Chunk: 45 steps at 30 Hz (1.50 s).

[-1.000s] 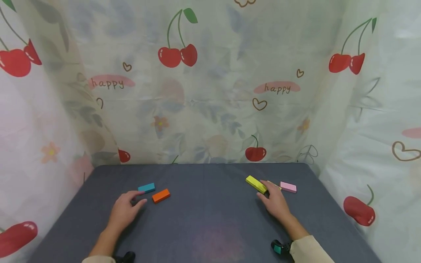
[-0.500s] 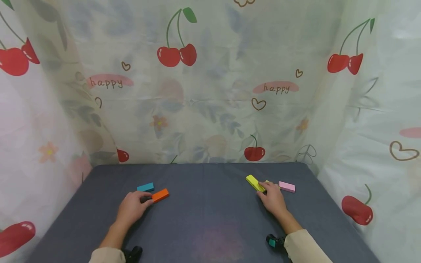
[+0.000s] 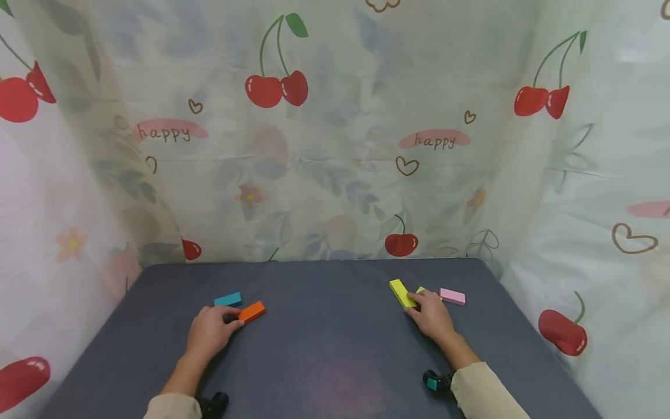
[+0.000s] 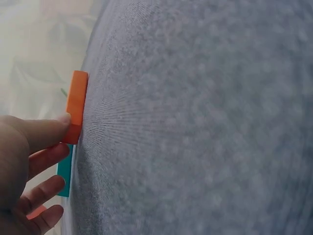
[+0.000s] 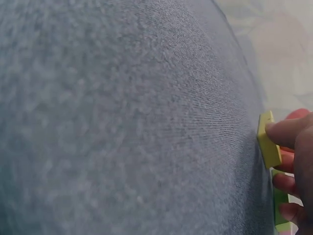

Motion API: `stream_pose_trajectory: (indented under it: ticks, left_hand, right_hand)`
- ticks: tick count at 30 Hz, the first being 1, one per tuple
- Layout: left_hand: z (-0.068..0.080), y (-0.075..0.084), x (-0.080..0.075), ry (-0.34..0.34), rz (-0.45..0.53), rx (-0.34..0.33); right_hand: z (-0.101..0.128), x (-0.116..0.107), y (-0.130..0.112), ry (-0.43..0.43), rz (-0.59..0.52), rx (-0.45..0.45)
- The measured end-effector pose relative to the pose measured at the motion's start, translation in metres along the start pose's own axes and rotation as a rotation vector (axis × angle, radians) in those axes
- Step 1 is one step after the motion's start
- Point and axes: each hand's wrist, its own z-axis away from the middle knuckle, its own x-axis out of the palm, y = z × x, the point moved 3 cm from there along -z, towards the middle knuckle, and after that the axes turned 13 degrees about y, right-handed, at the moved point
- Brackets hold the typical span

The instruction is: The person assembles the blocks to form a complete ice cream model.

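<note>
From the head view we see both hands low on the grey table (image 3: 335,326), a flat surface covered in a fine-woven, felt-like cloth. Taking the orange block (image 3: 252,312) as our landmark: our left hand (image 3: 209,331) lies just in front of it, with thumb and fingers curled onto its near end. The left wrist view shows what the head view cannot: the thumb tip presses the orange block's (image 4: 77,106) near end from one side, and a finger reaches past its other side, so the left hand (image 4: 24,166) pinches it. The teal block (image 3: 228,299) lies just behind and left of the orange one, close but apart in the head view; at the wrist only a sliver of it (image 4: 64,171) shows between the fingers.

Well to the right of the orange block, our right hand (image 3: 431,317) grips the near end of the yellow block (image 3: 400,292). The right wrist view shows the thumb on the yellow block's (image 5: 268,142) top face and fingers curled on its far side, with a green block (image 5: 279,203) under those fingers. In the head view that green block (image 3: 421,290) is barely visible. A pink block (image 3: 452,297) lies just beyond the right hand.

All blocks are small, flat, matte rectangular bars with crisp edges. A cherry-printed cloth (image 3: 335,145) hangs behind the table.
</note>
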Motion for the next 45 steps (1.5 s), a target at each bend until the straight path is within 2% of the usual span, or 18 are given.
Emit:
stream_pose_trajectory:
  ticks: [6, 13, 22, 31, 40, 45]
  left_hand:
    - [0.001, 0.002, 0.000, 0.012, -0.009, -0.006]
    - [-0.001, 0.009, 0.000, 0.042, 0.022, 0.008]
    - [-0.001, 0.021, 0.008, 0.059, 0.055, 0.011]
    - [0.000, 0.031, 0.017, 0.080, 0.087, 0.002]
    - [0.002, 0.039, 0.023, 0.079, 0.147, -0.013]
    - [0.001, 0.044, 0.027, 0.067, 0.134, -0.018]
  right_hand:
    - [0.003, -0.003, -0.002, -0.034, 0.009, -0.067]
    - [0.008, -0.005, -0.009, -0.035, 0.016, -0.136]
    - [0.015, -0.004, -0.022, -0.042, 0.011, -0.148]
    - [0.023, -0.002, -0.028, -0.072, -0.109, -0.116]
    - [0.031, -0.003, -0.043, -0.036, -0.064, -0.184]
    - [0.034, -0.003, -0.049, -0.029, -0.050, -0.201]
